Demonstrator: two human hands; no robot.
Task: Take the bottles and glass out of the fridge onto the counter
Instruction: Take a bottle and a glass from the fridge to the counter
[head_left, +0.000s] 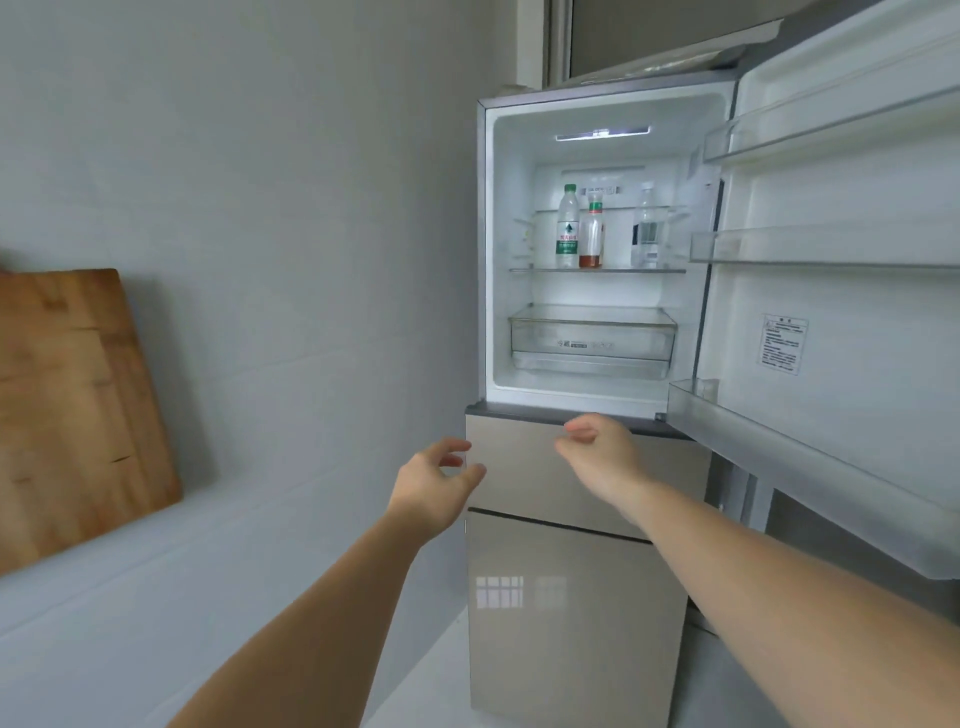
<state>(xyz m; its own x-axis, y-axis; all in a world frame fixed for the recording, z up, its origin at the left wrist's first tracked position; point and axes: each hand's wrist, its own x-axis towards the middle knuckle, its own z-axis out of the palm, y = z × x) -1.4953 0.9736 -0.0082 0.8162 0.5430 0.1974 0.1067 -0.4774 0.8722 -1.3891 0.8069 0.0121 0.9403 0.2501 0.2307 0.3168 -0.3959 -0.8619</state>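
1. Low before the closed fridge drawer: left hand and right hand, both empty, fingers loosely curled, touching nothing.
2. Up and beyond, on the glass shelf of the open fridge: green-capped water bottle, red-brown sauce bottle just beside it, clear bottle apart at right, all upright.
3. Left hand nearer the green-capped bottle, right hand nearer the clear one; likely an upward reach.
4. No glass discernible.
5. White surface at left, bearing a wooden cutting board.
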